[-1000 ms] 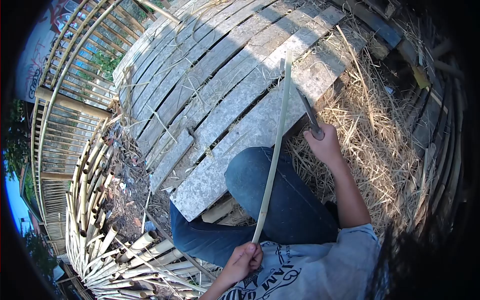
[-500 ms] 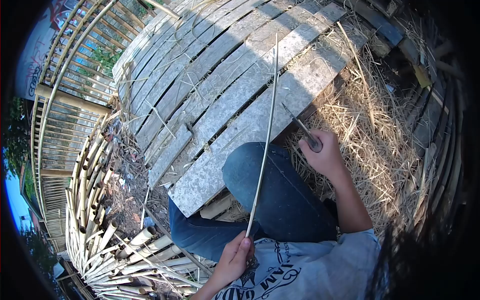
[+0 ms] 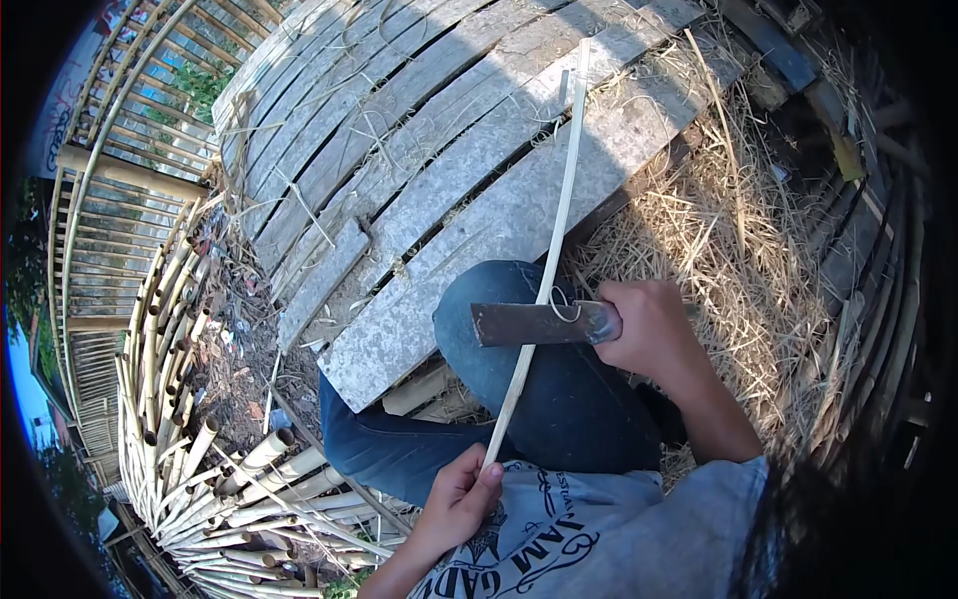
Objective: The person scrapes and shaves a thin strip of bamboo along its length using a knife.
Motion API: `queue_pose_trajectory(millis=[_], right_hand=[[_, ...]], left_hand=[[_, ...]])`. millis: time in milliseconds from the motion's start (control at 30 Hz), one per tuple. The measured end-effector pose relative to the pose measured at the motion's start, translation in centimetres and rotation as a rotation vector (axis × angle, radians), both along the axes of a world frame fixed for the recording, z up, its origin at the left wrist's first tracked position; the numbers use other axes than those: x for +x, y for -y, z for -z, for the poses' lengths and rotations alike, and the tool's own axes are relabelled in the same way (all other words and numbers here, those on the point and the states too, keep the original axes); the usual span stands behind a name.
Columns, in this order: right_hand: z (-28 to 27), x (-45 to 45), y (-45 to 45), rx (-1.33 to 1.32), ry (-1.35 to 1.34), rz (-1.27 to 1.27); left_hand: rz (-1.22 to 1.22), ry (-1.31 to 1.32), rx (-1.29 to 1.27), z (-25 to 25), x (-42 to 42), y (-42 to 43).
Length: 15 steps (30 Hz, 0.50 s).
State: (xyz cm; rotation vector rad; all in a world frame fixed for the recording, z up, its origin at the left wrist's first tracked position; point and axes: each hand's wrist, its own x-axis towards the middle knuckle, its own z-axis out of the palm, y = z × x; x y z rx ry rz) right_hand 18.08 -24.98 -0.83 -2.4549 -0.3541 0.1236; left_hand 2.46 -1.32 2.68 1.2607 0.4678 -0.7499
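A pale strip [image 3: 572, 150], pinched in the left hand [image 3: 464, 499], crosses the knee [image 3: 464, 295] and slatted surface [image 3: 479, 255]; the right hand [image 3: 649, 334] grasps a knife [image 3: 529, 324] lying across it. Straw [image 3: 718, 270] borders the surface; bamboo poles [image 3: 259, 454] and a fence [image 3: 135, 168] stand left.

The knife [image 3: 524, 326] bars the way along the strip [image 3: 567, 185] over the knee [image 3: 479, 283]; there is room above the planks [image 3: 449, 215] between strip and poles [image 3: 264, 454].

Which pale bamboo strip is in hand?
The long pale bamboo strip under the flat brown metal blade; the left hand grips it; others lie on grey wooden planks.
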Motion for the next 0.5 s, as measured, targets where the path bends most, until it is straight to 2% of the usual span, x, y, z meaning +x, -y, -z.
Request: queue_pose_trajectory(millis=[100,300,367,500], right_hand=[[0.5,-0.1,-0.2,0.008,-0.011,0.001],[0.9,-0.4,-0.2,0.013,-0.005,-0.004],[0.7,-0.7,-0.2,0.018,-0.007,-0.009],[0.3,-0.9,-0.5,-0.022,-0.037,-0.094]], left_hand=[[0.014,0.036,0.044,0.0,0.1,0.0],[-0.05,-0.092,-0.079,0.1,0.1,-0.3],[-0.11,-0.183,-0.213,0.3,0.0,-0.5],[-0.137,-0.208,-0.258,0.4,0.0,-0.3]])
